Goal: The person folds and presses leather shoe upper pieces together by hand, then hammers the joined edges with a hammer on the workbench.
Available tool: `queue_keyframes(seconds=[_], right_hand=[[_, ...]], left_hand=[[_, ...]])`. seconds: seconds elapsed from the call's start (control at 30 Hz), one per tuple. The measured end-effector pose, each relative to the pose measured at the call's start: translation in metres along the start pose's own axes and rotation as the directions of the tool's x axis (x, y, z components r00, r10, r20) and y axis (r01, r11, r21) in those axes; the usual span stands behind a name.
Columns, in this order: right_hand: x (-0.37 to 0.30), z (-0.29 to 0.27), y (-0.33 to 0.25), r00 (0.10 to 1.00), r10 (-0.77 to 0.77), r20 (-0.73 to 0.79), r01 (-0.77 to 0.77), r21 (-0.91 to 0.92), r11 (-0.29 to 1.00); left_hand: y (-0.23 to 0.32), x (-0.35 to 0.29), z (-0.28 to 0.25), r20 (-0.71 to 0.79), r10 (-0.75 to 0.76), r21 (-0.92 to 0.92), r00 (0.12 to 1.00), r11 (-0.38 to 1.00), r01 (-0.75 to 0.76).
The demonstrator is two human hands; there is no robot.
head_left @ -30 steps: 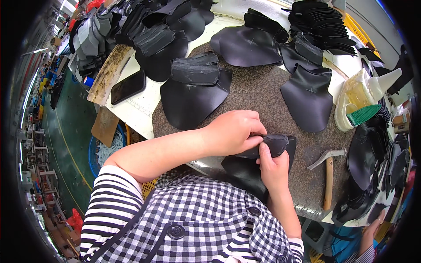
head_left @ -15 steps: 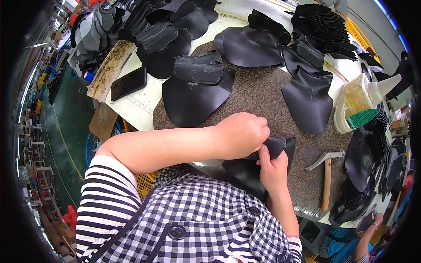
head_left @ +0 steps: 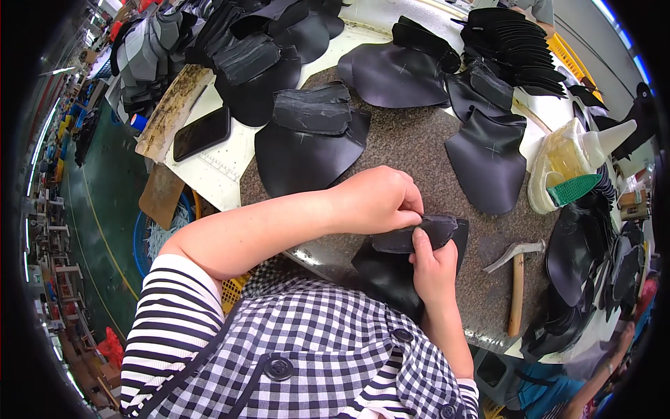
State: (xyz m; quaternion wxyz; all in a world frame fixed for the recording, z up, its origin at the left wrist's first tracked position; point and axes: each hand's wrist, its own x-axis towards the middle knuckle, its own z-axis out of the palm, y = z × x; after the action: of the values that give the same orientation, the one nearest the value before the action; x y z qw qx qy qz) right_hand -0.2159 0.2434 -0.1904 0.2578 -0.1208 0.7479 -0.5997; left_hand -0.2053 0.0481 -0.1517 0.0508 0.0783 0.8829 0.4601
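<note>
A black leather piece point(head_left: 387, 272) lies at the near edge of the stone slab point(head_left: 412, 157), with a dull, creased flap point(head_left: 394, 241) along its top. My left hand point(head_left: 380, 200) reaches across from the left, its thumb and fingers pinched on the flap's upper edge. From the near side my right hand point(head_left: 434, 269) grips the same piece, thumb pressed on the flap and fingers partly hidden. To the right of it rests a hammer point(head_left: 517, 293) with a wooden handle. Another leather piece point(head_left: 307, 157) lies beyond my left forearm.
More leather pieces point(head_left: 398, 70) lie along the slab's far side. A glue bottle point(head_left: 565, 167) with a white nozzle and green brush stands at right. Stacked black pieces point(head_left: 513, 49) are at the back right. A phone point(head_left: 202, 134) lies at left, beside a worn wooden board point(head_left: 174, 108).
My left hand has turned from a closed fist over the flap to a pinch at its edge, showing more of the flap. My right hand stays nearly in place.
</note>
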Motion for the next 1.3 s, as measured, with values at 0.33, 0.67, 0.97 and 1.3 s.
queue_keyframes(seconds=[0.33,0.67,0.97,1.3], right_hand=[[-0.001,0.003,-0.001,0.93,-0.368,-0.017,0.32,-0.456,0.83],[-0.002,-0.002,-0.004,0.995,-0.032,-0.094,0.032,0.003,0.999],[-0.001,0.002,-0.005,0.995,0.034,-0.093,-0.024,0.102,0.994],[-0.001,0.008,0.008,0.958,-0.271,-0.098,0.235,-0.276,0.932]], left_hand=[[-0.007,-0.001,0.031,-0.2,0.296,0.366,0.934,0.907,-0.209],[-0.004,0.003,0.021,-0.273,0.037,-0.064,0.961,0.996,-0.057],[-0.004,-0.007,0.011,-0.134,0.073,0.084,0.988,0.995,-0.062],[-0.009,-0.007,0.029,-0.161,0.241,0.463,0.957,0.875,-0.142]])
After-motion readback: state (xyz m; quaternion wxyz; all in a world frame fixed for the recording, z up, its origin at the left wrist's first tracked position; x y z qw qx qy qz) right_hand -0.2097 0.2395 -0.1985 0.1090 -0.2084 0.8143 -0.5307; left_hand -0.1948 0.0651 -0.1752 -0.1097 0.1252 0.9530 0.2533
